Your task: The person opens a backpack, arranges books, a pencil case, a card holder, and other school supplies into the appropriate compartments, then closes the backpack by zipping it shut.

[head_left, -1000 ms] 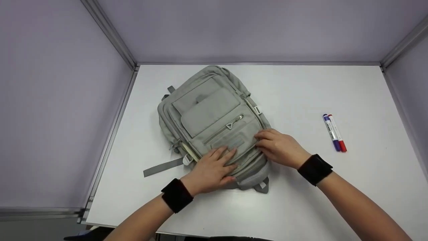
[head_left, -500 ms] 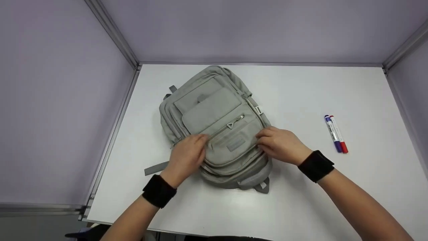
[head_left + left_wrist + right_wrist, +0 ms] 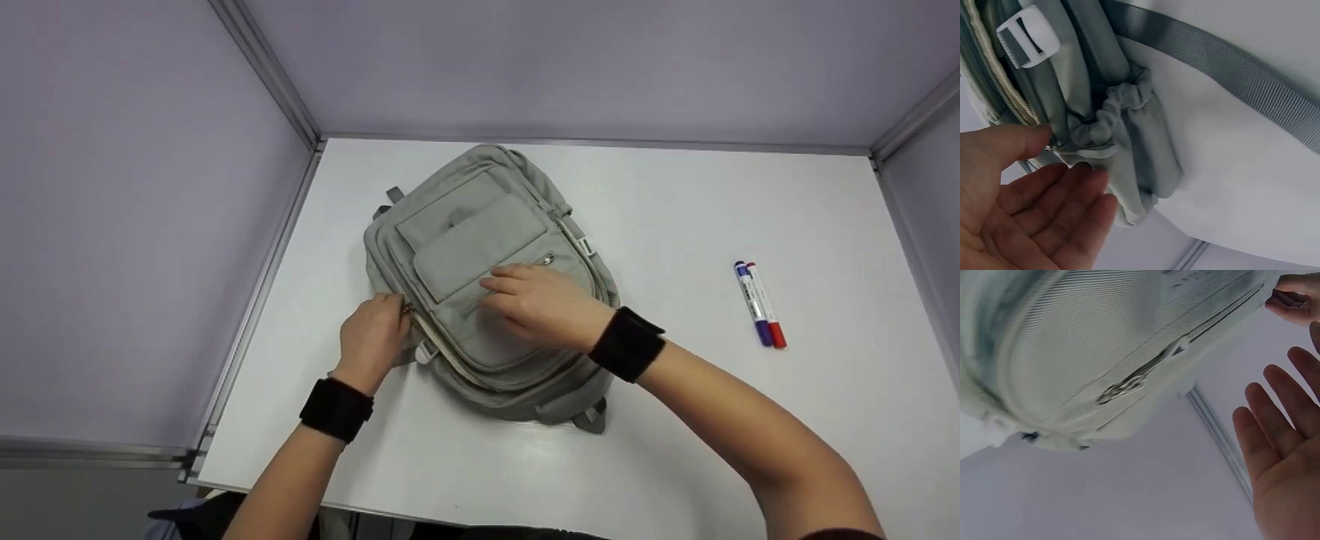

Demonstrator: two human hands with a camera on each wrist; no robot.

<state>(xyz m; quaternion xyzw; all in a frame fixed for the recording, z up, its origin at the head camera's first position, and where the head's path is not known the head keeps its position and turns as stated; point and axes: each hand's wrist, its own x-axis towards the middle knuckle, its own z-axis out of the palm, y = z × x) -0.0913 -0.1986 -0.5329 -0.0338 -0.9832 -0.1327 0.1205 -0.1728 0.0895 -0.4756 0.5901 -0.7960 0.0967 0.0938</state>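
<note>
A grey-green backpack (image 3: pixel 480 247) lies front side up on the white table, tilted to the left. At its left side my left hand (image 3: pixel 373 334) pinches a zipper pull (image 3: pixel 1095 152) between thumb and fingers, beside the gathered side pocket (image 3: pixel 1148 135). From there a parted zipper with a cream edge (image 3: pixel 450 356) runs round the lower front. My right hand (image 3: pixel 544 307) is over the front pocket, its fingers extended and holding nothing. The front pocket's zipper (image 3: pixel 1145 368) shows in the right wrist view, next to the right hand's spread fingers (image 3: pixel 1266 416).
Two markers, one blue (image 3: pixel 753 304) and one red (image 3: pixel 766 304), lie side by side on the table's right. A grey strap (image 3: pixel 1224 67) trails from the backpack's left side. Pale panels (image 3: pixel 570 67) wall the table at the back and sides.
My left hand has moved from the backpack's lower front to its left side and taken the zipper pull. The right hand has left the right edge and moved left over the front pocket.
</note>
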